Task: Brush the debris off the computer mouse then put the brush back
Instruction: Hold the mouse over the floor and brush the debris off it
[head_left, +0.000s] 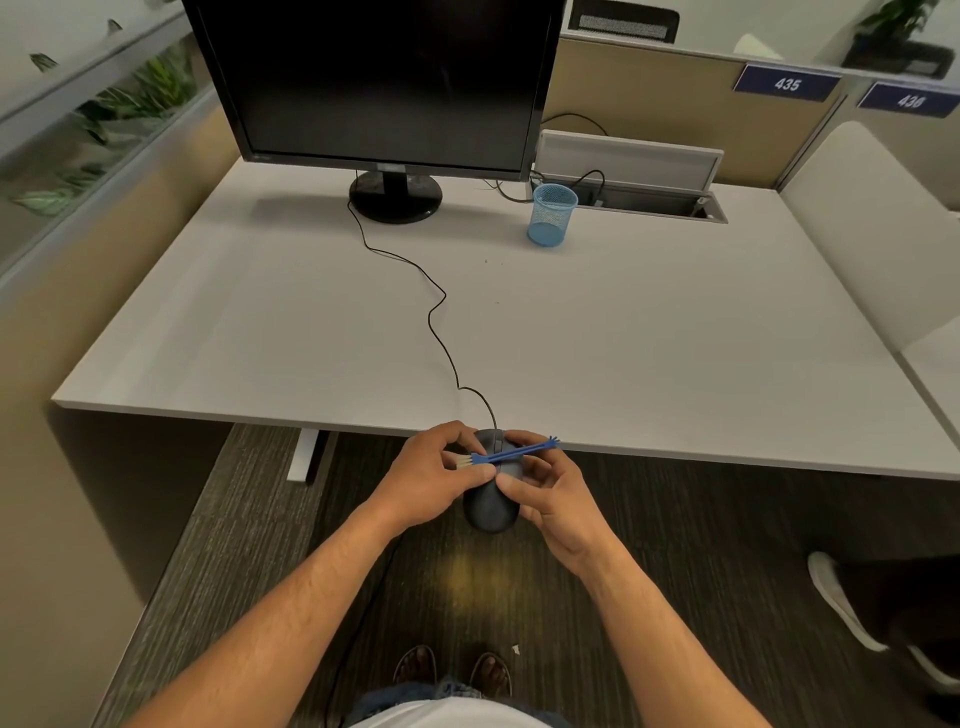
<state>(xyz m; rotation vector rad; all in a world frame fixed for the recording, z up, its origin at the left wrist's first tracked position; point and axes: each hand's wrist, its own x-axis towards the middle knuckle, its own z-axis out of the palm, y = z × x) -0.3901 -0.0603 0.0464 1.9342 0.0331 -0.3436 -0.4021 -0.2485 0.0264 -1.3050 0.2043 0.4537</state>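
- At the bottom centre of the frame, two sandalled feet are seen on the dark carpet, and a white shoe of another person is seen at the lower right.
- Just below the middle of the frame, the computer mouse (491, 501) is held off the table, in front of its near edge, above the carpet.
- The mouse is gripped from the left by the left hand (431, 480), whose fingers are curled round its side and front.
- The brush (511, 453), a thin blue stick with pale bristles at its left end, is pinched in the fingers of the right hand (540, 491) and is laid across the top of the mouse.
- The bristle end is seen close to the left thumb; whether it touches the mouse shell cannot be told.
- The brushing step is judged to be in hand. It would be done well if the mouse were kept steady in the left hand, the bristles drawn in short light strokes along the button seams and wheel, and the debris swept away from the body onto the floor.
- The cord (441, 312) should be left slack, so that the monitor end is not tugged.
- Higher in the frame, on the white table (675, 338), a blue mesh cup (553, 214) stands to the right of the monitor (379, 83); it is judged the likely place for the brush to be returned.
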